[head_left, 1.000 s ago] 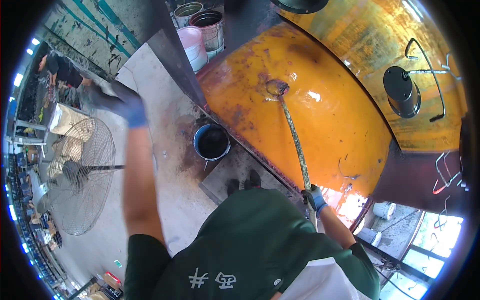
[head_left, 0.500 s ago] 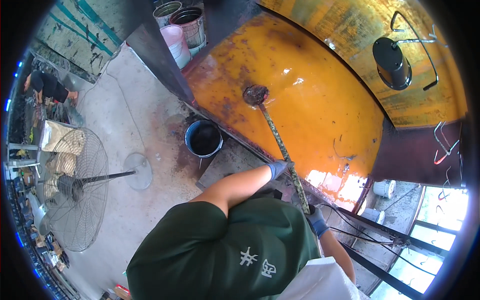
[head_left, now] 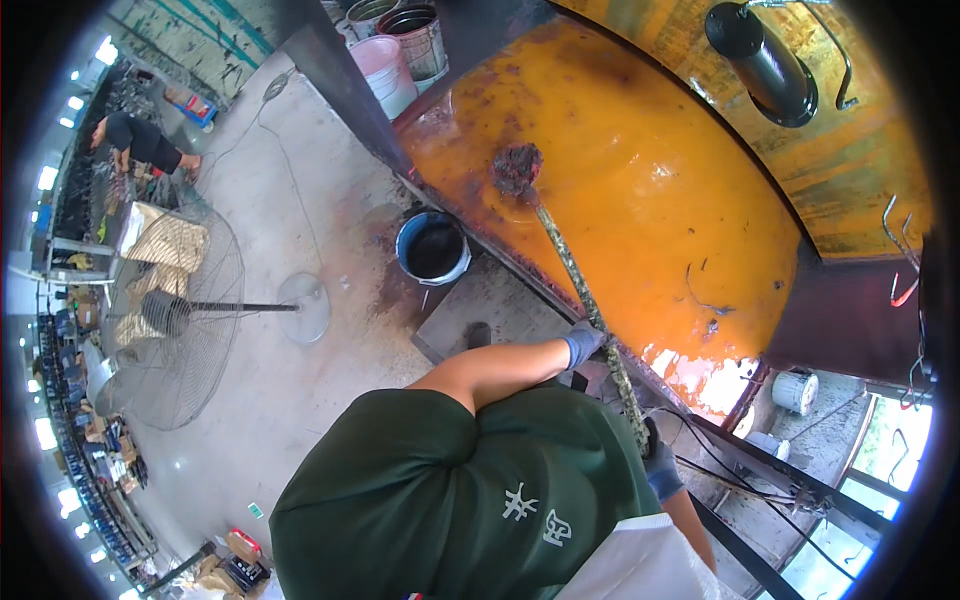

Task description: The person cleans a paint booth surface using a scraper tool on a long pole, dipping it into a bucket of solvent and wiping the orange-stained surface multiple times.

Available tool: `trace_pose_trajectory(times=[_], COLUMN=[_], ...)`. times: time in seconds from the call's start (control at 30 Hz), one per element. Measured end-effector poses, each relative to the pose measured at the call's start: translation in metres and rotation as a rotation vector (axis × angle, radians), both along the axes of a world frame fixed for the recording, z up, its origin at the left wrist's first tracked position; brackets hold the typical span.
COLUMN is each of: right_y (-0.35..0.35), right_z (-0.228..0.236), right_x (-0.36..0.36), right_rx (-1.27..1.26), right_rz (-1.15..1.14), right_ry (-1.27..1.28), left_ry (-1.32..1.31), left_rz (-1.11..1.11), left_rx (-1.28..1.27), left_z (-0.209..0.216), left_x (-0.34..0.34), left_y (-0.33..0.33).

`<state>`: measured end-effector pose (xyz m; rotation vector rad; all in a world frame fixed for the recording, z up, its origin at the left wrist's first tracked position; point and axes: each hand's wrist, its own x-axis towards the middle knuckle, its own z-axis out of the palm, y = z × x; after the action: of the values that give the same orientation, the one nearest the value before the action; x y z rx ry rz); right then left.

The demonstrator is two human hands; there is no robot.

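I hold a long, speckled, paint-crusted pole (head_left: 568,262) slanting over a vat of orange liquid (head_left: 640,200). A dark, wet clump (head_left: 517,170) covers the pole's far end, hiding the shape of its head; it is at or just above the liquid, I cannot tell which. My left hand (head_left: 583,343), in a blue-grey glove, grips the pole partway along, near the vat's edge. Lower down, my right hand (head_left: 660,470), gloved too, is closed round the near end. A blue-rimmed bucket (head_left: 433,247) with dark contents stands on the floor left of the vat.
Left stands a large floor fan (head_left: 180,310). Pails, one a pink bucket (head_left: 385,75), stand behind a dark post. A black cylinder (head_left: 762,65) hangs from a hook at the upper right. Cables (head_left: 740,480) run beside my right hand. Another person (head_left: 145,140) bends down far left.
The view has shifted a little. The pole's clumped end has moved slightly toward the bucket side and shows larger. The hanging cylinder has moved toward the upper left. Both hands keep their grip.
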<state>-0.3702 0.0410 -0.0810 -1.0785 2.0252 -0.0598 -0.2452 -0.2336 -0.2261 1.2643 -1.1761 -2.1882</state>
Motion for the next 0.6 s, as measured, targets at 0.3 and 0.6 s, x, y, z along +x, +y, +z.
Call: trace_pose_trajectory(times=[0.3, 0.6], right_y=[0.098, 0.108], right_z=[0.036, 0.064], right_x=[-0.035, -0.051], right_rx=[-0.233, 0.001], right_rz=[0.123, 0.087], right_ry=[0.316, 0.382], left_ry=[-0.065, 0.093], left_rz=[0.152, 0.299], left_rx=[0.109, 0.209], left_z=[-0.007, -0.037], left_x=[-0.031, -0.03], left_y=[0.022, 0.039])
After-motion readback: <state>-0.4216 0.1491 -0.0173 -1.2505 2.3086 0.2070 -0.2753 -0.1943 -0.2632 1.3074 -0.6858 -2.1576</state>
